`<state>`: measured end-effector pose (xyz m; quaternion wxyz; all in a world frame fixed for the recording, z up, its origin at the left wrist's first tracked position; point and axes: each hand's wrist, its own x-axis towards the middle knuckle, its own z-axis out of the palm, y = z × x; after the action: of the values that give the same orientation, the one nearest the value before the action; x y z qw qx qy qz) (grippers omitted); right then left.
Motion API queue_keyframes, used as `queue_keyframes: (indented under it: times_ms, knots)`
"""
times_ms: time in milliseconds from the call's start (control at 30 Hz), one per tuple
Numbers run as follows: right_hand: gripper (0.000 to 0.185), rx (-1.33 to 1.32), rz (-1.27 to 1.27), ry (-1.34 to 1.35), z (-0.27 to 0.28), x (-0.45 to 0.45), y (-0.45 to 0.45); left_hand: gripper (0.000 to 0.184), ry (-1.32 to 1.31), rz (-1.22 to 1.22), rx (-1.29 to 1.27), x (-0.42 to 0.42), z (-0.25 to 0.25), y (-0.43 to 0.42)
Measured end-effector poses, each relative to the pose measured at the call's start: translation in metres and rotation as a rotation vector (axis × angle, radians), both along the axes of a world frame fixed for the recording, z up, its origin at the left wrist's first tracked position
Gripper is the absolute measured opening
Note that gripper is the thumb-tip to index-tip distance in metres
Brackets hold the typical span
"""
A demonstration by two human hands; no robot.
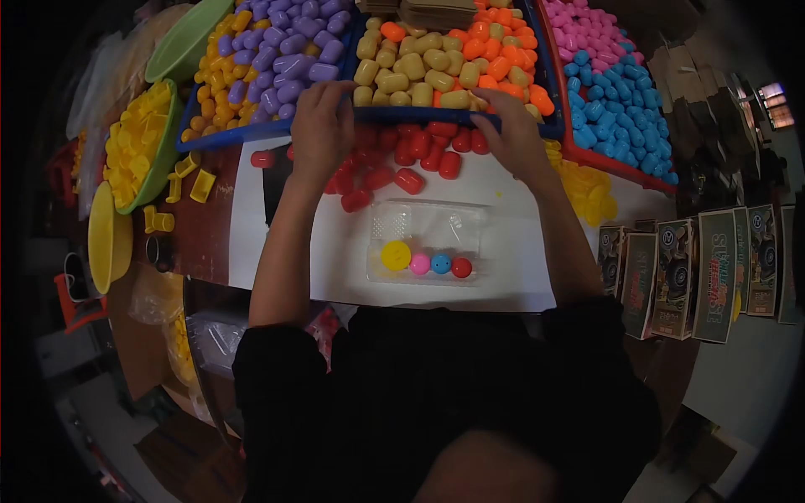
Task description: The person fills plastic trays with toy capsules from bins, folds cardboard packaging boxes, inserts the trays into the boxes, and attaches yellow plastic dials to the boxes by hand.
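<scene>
My left hand (322, 126) is at the front rim of the blue tray (251, 134), between the purple capsules (293, 67) and the tan capsules (411, 67); what its curled fingers hold, if anything, is hidden. My right hand (510, 134) has thumb and fingers apart at the tray's front edge, near the tan and orange capsules (495, 63), with nothing visible in it. Between my forearms lies a clear plastic tray (428, 220) with a yellow round piece (396, 255), a pink ball (420, 264), a blue ball (441, 263) and a red ball (461, 267) along its near side.
Red capsules (409, 180) lie loose on the white sheet (352, 268). A red tray (620, 166) of pink and blue capsules stands at the right, above printed boxes (675, 277). Yellow pieces fill a green bowl (172, 126) at the left, near a yellow bowl (109, 239).
</scene>
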<state>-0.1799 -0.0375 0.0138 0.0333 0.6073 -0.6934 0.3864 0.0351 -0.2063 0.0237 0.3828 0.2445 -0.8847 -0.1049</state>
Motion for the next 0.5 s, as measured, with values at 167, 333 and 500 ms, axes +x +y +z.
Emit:
queue_keyframes:
  times_ms: [167, 333, 500]
  knots:
    - [0.037, 0.329, -0.109, 0.041, 0.000, -0.004, -0.051, 0.028, -0.141, -0.008, 0.053, -0.038, -0.010, -0.031]
    - [0.034, 0.381, -0.041, -0.098, -0.002, -0.021, -0.051, 0.033, -0.072, -0.028, 0.147, -0.053, -0.010, -0.048]
    - [0.038, 0.099, -0.168, 0.101, -0.003, -0.074, -0.066, 0.031, -0.012, 0.015, 0.009, -0.027, -0.006, -0.082]
